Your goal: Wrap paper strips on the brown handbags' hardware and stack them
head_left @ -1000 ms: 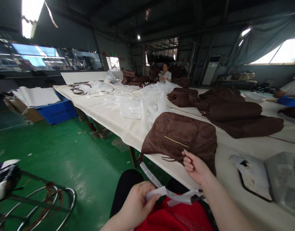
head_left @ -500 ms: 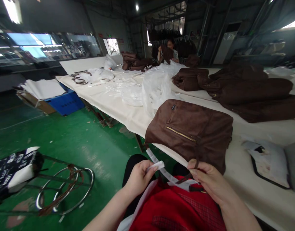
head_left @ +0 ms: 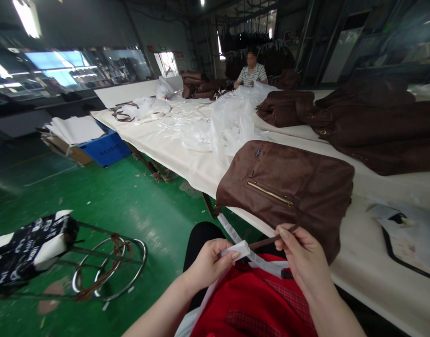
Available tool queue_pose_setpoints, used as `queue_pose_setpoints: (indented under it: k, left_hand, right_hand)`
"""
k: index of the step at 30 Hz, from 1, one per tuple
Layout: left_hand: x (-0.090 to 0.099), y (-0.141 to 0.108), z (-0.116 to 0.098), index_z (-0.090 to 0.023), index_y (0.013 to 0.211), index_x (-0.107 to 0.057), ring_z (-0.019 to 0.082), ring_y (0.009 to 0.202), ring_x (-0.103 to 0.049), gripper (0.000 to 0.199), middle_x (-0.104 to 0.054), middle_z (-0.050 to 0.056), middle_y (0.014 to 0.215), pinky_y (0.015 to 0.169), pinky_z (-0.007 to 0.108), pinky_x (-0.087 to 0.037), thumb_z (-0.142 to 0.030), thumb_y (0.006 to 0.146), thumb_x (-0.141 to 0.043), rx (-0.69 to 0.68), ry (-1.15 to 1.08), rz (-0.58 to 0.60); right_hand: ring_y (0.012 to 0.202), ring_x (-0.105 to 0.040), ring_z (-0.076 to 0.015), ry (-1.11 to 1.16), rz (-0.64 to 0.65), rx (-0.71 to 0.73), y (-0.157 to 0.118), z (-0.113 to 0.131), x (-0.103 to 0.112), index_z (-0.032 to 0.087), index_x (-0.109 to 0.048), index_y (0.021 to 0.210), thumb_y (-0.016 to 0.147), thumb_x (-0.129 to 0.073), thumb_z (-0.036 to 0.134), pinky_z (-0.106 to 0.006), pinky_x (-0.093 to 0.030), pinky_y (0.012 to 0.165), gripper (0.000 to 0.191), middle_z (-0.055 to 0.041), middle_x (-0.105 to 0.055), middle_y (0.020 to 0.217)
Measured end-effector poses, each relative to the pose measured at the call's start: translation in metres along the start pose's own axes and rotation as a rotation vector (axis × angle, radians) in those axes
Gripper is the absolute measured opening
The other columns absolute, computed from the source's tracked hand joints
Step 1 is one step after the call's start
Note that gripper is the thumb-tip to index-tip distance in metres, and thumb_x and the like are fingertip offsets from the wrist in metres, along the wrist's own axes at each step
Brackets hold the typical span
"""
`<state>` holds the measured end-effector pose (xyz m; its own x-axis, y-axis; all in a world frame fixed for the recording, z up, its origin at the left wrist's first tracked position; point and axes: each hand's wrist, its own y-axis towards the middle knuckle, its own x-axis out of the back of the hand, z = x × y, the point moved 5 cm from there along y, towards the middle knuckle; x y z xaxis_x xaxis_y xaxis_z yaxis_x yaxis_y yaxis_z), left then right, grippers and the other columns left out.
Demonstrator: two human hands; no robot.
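A brown bag with a gold zip lies at the near edge of the table. From its left corner a strap wrapped in white film hangs down across my lap. My left hand pinches a folded strip of white wrapping between thumb and fingers. My right hand is closed on a thin brown strap, which runs left to the white wrapping. Where the strap meets the wrapping, I cannot tell how they join. Behind my right hand the bag's lower edge is partly hidden.
Clear plastic bags lie on the white table. More brown bags are piled at the right. A stool stands on the floor at left, near a blue box. Across the table sits a person.
My right hand has risen slightly, and the brown strap now stretches between both hands. The person across no longer holds a brown item up. My view has shifted a little.
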<state>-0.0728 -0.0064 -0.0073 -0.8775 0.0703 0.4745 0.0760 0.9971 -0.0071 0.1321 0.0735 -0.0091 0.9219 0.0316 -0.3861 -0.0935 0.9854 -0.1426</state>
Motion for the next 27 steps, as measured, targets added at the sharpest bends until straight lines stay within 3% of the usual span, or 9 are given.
queue_pose_setpoints:
  k: [8, 16, 27]
  left_hand:
    - [-0.013, 0.015, -0.004, -0.012, 0.073, -0.063, 0.009, 0.060, -0.048, 0.034, -0.057, 0.000, 0.065, 0.057, 0.019, -0.036, -0.041, 0.088, -0.056, 0.003, -0.082, 0.036]
    - [-0.015, 0.024, -0.005, -0.012, 0.074, -0.065, 0.009, 0.061, -0.049, 0.031, -0.059, 0.001, 0.067, 0.059, 0.019, -0.038, -0.039, 0.087, -0.059, -0.040, -0.046, 0.058]
    - [-0.015, 0.030, 0.009, -0.011, 0.075, -0.061, 0.009, 0.058, -0.049, 0.038, -0.059, 0.002, 0.065, 0.055, 0.018, -0.039, -0.048, 0.085, -0.059, 0.134, -0.260, 0.066]
  right_hand:
    - [0.059, -0.058, -0.0112, 0.022, 0.053, -0.102, -0.004, -0.016, -0.010, 0.017, -0.071, 0.085, 0.067, -0.082, 0.037, -0.024, -0.050, 0.052, 0.029, -0.0032, -0.069, 0.076]
    - [0.055, -0.057, -0.0114, 0.022, 0.036, -0.069, 0.003, 0.004, 0.000, 0.017, -0.071, 0.081, 0.064, -0.083, 0.040, -0.024, -0.050, 0.051, 0.030, -0.0031, -0.068, 0.073]
    - [0.055, -0.055, -0.0102, 0.099, 0.000, -0.017, 0.014, 0.022, 0.003, 0.018, -0.072, 0.080, 0.064, -0.083, 0.036, -0.022, -0.047, 0.050, 0.027, -0.0031, -0.066, 0.071]
